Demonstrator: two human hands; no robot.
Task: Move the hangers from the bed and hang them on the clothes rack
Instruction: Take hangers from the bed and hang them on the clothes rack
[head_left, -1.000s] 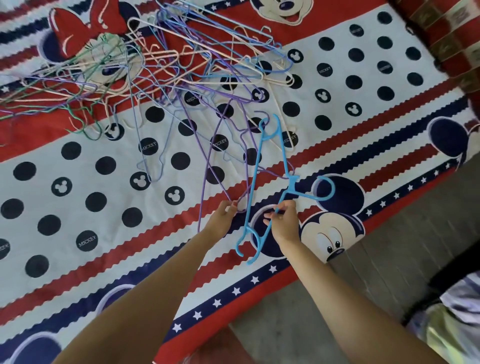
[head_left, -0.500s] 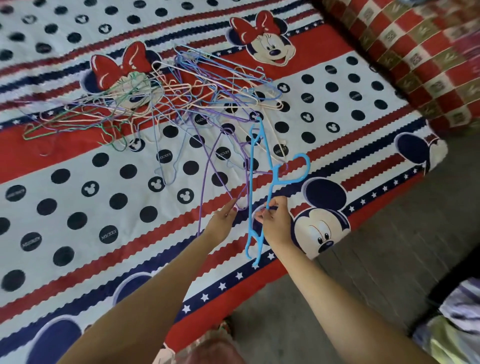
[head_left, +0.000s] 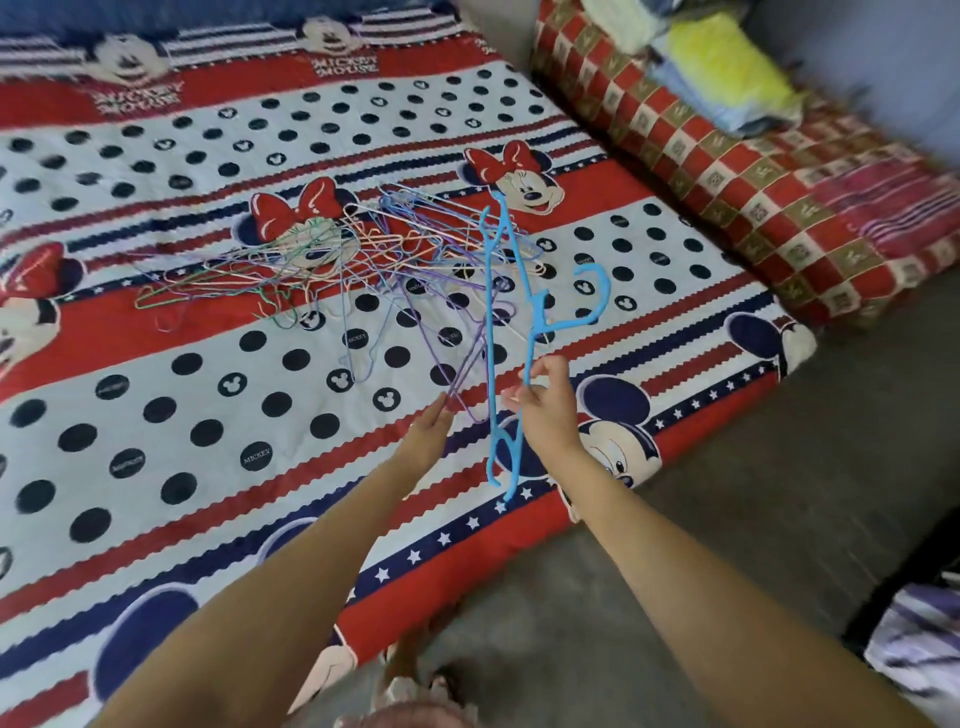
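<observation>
R hand (head_left: 545, 410) fingers are pinching the blue hanger (head_left: 491, 332) upright, near bed (head_left: 156, 519) edge. L hand (head_left: 428, 431) fingers are pinching a purple hanger (head_left: 457, 379), snagging in the pile (head_left: 363, 254): lifting risks dragging others w/ it.

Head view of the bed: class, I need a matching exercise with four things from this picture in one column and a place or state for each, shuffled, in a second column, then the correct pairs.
Things
1. blue plastic hanger
2. pile of wire hangers
3. left hand
4. folded clothes

Places or states
A. stacked on the checked mattress
B. tangled on the bed
C. held up in the right hand
D. fingers touching a purple wire hanger

Pairs: 1-C, 2-B, 3-D, 4-A
</observation>
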